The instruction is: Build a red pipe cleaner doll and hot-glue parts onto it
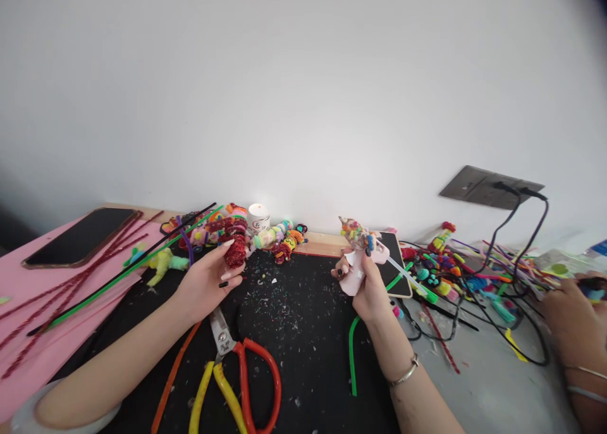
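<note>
L hand (203,285): red coil (235,252); R hand (368,293): glue gun (351,283)

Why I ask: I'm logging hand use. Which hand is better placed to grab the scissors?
Left, probably: the left hand lies right beside the scissors, though its fingers hold a red glitter coil. The right hand is farther off and grips a pink glue gun.

Red-handled scissors (238,364) on black mat (303,333); phone (80,236) on pink sheet (19,282); wall socket (490,187) right.
</note>
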Demonstrator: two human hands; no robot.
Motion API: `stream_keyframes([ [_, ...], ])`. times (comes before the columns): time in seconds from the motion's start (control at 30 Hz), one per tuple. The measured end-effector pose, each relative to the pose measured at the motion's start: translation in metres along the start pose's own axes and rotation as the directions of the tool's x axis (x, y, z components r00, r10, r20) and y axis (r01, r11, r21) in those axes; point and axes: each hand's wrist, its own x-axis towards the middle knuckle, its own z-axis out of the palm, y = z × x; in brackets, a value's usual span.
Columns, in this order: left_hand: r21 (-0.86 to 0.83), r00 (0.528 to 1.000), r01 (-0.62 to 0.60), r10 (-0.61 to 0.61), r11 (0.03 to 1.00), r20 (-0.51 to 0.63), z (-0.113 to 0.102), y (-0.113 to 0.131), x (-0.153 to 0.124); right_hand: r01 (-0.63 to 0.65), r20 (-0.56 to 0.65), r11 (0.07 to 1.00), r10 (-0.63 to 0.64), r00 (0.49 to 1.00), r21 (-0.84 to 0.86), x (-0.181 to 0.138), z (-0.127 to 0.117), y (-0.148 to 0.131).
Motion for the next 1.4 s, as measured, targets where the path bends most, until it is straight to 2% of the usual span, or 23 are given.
stream_keyframes([
  [0.1, -0.077, 0.996, 0.079, -0.076, 0.994, 0.042, -0.002, 0.002, -0.001, -0.064, 0.034, 0.994, 0.062, 0.998, 0.083, 0.0, -0.001, -0.002],
  [0.27, -0.103, 0.988, 0.124, -0.112, 0.987, 0.11, 0.0, 0.001, -0.003, -0.13, 0.12, 0.983, 0.115, 0.986, 0.129, -0.001, -0.002, -0.005],
  [0.4, -0.051, 0.989, 0.126, -0.122, 0.991, 0.082, 0.003, -0.002, -0.004, -0.168, 0.179, 0.979, 0.146, 0.973, 0.117, -0.003, -0.004, -0.005],
  [0.5, 0.002, 0.991, 0.126, -0.126, 0.992, 0.044, 0.008, -0.006, -0.007, -0.21, 0.256, 0.969, 0.172, 0.951, 0.128, -0.005, -0.004, -0.003],
  [0.67, 0.121, 0.968, 0.201, -0.216, 0.972, 0.125, 0.02, -0.017, -0.015, -0.276, 0.327, 0.96, 0.244, 0.913, 0.054, -0.009, 0.001, 0.003],
  [0.8, 0.105, 0.949, 0.254, -0.269, 0.961, 0.164, 0.026, -0.028, -0.022, -0.347, 0.403, 0.938, 0.31, 0.861, 0.02, -0.014, 0.003, 0.009],
  [0.9, 0.144, 0.959, 0.222, -0.243, 0.964, 0.148, 0.03, -0.037, -0.027, -0.391, 0.464, 0.92, 0.339, 0.818, 0.017, -0.016, 0.003, 0.014],
  [1.0, 0.304, 0.988, 0.123, -0.144, 0.945, 0.048, 0.035, -0.047, -0.03, -0.415, 0.484, 0.91, 0.359, 0.798, 0.01, -0.018, 0.004, 0.017],
  [1.1, 0.478, 1.0, 0.022, -0.022, 0.878, -0.004, 0.04, -0.058, -0.029, -0.429, 0.489, 0.903, 0.381, 0.785, -0.014, -0.019, 0.005, 0.018],
  [1.23, 0.582, 1.0, 0.006, -0.003, 0.813, -0.005, 0.046, -0.071, -0.024, -0.44, 0.513, 0.898, 0.384, 0.768, -0.014, -0.02, 0.004, 0.021],
  [1.4, 0.597, 0.998, -0.03, -0.009, 0.802, 0.063, 0.052, -0.074, -0.022, -0.459, 0.504, 0.888, 0.401, 0.765, -0.011, -0.021, 0.004, 0.023],
])
